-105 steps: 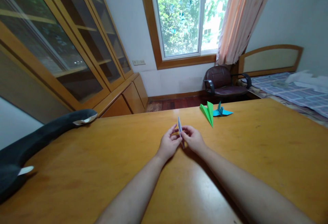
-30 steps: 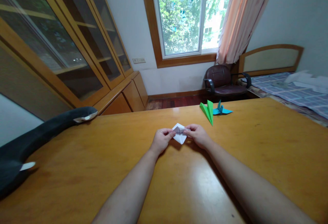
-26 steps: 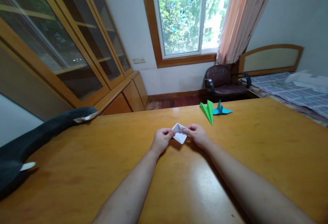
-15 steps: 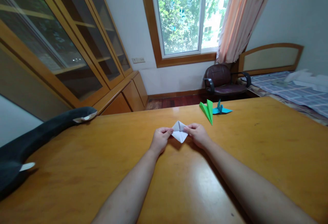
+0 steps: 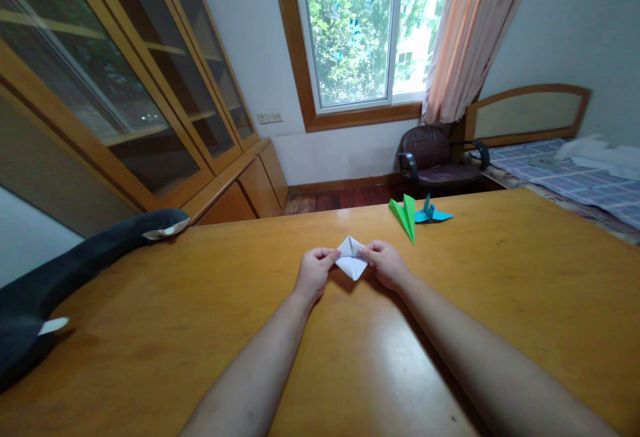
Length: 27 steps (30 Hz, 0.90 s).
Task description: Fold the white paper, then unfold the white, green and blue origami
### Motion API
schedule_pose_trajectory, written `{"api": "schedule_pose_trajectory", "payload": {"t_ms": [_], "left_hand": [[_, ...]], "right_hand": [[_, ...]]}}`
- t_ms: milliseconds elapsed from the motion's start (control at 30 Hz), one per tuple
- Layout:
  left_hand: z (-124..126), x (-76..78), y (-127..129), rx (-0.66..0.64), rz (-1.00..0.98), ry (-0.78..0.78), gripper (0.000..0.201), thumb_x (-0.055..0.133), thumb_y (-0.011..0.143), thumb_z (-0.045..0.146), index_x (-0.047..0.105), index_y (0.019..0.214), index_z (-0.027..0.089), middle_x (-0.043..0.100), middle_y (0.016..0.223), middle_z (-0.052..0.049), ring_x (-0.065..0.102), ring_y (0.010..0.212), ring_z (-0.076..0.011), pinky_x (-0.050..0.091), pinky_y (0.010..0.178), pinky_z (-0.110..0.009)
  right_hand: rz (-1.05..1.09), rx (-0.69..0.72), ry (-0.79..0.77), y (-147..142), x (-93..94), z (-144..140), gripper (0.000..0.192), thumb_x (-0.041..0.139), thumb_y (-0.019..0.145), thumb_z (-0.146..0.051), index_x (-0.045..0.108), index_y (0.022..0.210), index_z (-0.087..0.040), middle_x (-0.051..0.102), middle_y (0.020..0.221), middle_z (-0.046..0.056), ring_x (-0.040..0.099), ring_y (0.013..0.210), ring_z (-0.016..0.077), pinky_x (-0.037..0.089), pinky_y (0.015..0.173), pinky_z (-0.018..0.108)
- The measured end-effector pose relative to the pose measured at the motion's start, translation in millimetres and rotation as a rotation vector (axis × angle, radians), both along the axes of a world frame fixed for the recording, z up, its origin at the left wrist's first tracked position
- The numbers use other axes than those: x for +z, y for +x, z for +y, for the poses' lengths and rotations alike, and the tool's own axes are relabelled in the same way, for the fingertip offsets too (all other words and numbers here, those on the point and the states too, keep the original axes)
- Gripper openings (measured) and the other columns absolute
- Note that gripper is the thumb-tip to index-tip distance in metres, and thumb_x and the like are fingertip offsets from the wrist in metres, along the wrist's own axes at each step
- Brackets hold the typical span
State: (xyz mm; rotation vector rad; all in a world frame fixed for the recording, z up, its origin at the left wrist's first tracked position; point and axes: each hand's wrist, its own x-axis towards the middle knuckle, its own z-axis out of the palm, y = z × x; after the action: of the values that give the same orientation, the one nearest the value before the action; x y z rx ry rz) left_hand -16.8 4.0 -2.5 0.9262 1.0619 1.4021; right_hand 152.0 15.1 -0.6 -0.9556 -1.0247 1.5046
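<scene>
A small folded white paper point(image 5: 353, 268), diamond-shaped with crease lines meeting at its middle, is held over the wooden table. My left hand point(image 5: 315, 273) pinches its left corner between thumb and fingers. On the opposite corner, my right hand point(image 5: 386, 264) is closed with the thumb on top. The paper's underside and the fingertips beneath it are hidden. Beyond my right hand lie a green paper plane point(image 5: 406, 217) and a blue paper crane point(image 5: 432, 213), both apart from my hands.
The wooden table point(image 5: 200, 330) spans the foreground. A black-and-white plush-looking object point(image 5: 95, 254) lies along its left side. Past the far edge stand a brown armchair point(image 5: 430, 150), a bed point(image 5: 545, 164) and a glass-door cabinet point(image 5: 165, 84) beneath and beside the window.
Both hands keep their grip on the white paper. The paper and my left thumb have shifted very slightly to the right; the other things stay in place.
</scene>
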Motion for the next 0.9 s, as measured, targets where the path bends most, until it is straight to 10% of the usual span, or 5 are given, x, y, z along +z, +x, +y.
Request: {"api": "schedule_pose_trajectory", "payload": {"t_ms": [900], "left_hand": [[-9.5,8.5,4.8,-0.219,0.332,0.152,0.04,0.07,0.071,0.049,0.067,0.065,0.009,0.062,0.067,-0.005,0.052,0.061,-0.0134,0.039,0.06,-0.022]], "right_hand": [[-0.041,0.084,0.101,-5.9,2.5,-6.0,0.031,0.075,0.062,-0.045,0.067,0.062,-0.015,0.058,0.055,0.0,0.046,0.051,0.0099,0.035,0.052,0.024]]}}
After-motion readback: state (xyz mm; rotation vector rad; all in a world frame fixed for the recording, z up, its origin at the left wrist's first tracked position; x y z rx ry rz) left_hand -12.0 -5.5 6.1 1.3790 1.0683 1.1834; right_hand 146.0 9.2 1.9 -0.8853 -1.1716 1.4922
